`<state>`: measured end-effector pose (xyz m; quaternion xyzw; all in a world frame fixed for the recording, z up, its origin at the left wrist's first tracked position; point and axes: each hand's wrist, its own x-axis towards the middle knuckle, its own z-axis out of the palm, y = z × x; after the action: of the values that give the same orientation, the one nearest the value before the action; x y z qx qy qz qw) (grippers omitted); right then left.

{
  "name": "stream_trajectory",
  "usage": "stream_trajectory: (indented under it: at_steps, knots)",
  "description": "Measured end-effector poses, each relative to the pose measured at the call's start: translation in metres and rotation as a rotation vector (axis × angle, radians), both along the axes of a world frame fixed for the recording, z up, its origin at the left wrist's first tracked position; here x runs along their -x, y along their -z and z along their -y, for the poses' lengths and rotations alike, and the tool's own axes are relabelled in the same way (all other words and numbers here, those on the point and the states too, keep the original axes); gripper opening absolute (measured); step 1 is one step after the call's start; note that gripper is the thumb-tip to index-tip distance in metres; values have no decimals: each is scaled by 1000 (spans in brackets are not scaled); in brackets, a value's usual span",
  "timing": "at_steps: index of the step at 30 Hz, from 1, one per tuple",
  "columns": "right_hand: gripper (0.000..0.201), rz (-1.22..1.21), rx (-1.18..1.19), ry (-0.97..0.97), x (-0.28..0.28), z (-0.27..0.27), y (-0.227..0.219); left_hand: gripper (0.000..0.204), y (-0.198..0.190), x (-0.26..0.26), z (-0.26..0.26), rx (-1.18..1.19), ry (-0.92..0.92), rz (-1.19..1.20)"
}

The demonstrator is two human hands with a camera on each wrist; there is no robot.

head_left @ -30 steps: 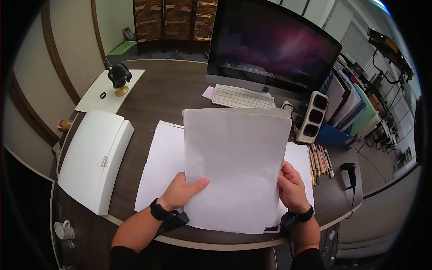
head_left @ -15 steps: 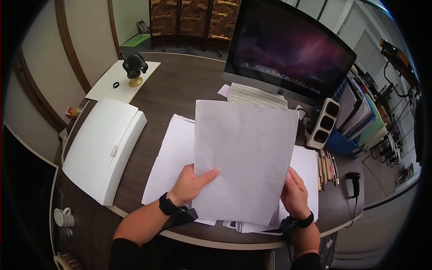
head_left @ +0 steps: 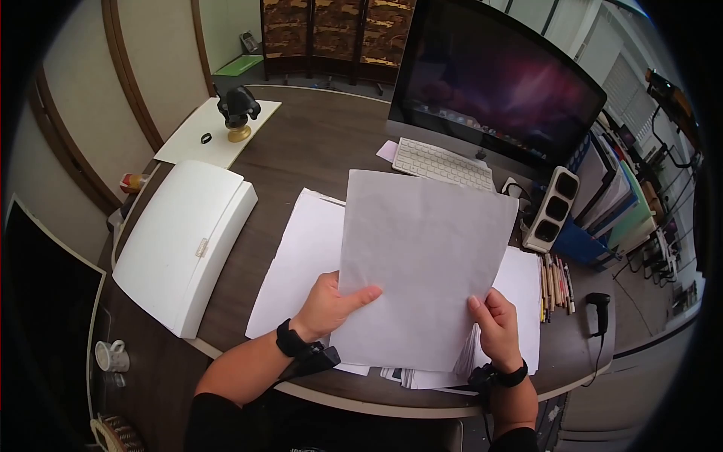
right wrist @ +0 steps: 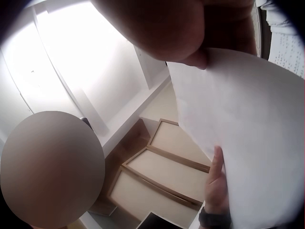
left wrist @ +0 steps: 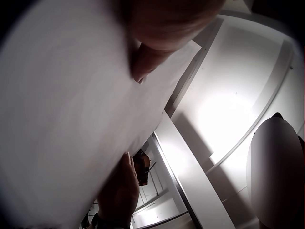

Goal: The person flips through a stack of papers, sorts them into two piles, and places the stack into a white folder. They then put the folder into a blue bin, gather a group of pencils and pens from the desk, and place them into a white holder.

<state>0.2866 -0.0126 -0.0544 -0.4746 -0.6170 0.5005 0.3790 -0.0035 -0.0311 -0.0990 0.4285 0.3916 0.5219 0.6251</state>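
Note:
A blank white sheet [head_left: 425, 264] is held up in front of the body, above more white papers [head_left: 301, 264] on the desk. The left hand [head_left: 331, 305] grips its left edge, thumb across the front and fingers behind. At the lower right edge the right hand [head_left: 495, 325] pinches the sheet, thumb on the front. In the left wrist view the sheet [left wrist: 71, 105] fills the left side, with the left thumb on it. The right wrist view shows the sheet [right wrist: 252, 129] under the right hand, the left hand [right wrist: 217, 191] at its far edge.
A keyboard [head_left: 444, 163] and monitor [head_left: 497, 83] stand behind the sheet. Rightward are a white holder [head_left: 552, 209], pencils [head_left: 556, 286], a blue file box [head_left: 584, 242] and a black scanner-like device [head_left: 599, 313]. A white case [head_left: 181, 241] lies left, a mug [head_left: 112, 355] beyond the desk edge.
The head view has shifted, so the desk appears further right. The sheet's top has tipped slightly, and the right thumb has moved onto its front. Stacked paper edges now show below the sheet.

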Motion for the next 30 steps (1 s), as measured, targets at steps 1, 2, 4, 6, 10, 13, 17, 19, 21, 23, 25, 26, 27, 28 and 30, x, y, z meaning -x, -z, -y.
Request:
stream_trajectory:
  at_steps: [1,2,4,6,10,13,17,19,21,23,25,26,27,28,30]
  knots:
    - [23,-1,1,-1,-1,0,1,32,1,0,0,1,7,-15]
    - [23,11,0,-2,-2,0,3,32,2,1,-1,1,6,-17]
    - [24,22,-1,-4,-6,-1,7,33,5,1,-1,-24,21,-43]
    - [24,45,-9,-5,-10,-2,11,33,2,-1,0,5,25,16]
    - [26,-134,77,7,-10,-4,7,35,1,0,1,13,84,32]
    - [28,-277,78,41,-11,-5,8,35,-3,-1,1,6,148,5]
    - [24,-262,81,81,-14,-1,5,34,-8,1,4,-57,178,-188]
    - [24,-237,74,93,-21,-1,6,31,-23,2,9,-146,112,-366]
    - [22,-261,85,0,-38,-5,7,29,-34,9,14,-166,33,-355]
    - [20,-250,63,47,-49,-8,0,27,-48,21,21,-183,-40,-340]
    - [19,-201,5,80,-64,-11,0,26,-63,41,28,-101,-171,-338]
    - [18,-179,-15,101,-70,-12,1,26,-65,51,33,-94,-209,-321]
    - [18,-187,-8,112,-76,-11,3,26,-67,62,37,-87,-247,-305]
    - [18,-185,-10,128,-81,-11,5,27,-66,73,41,-58,-249,-320]
    - [17,-197,4,153,-86,-12,11,28,-62,94,49,29,-239,-397]
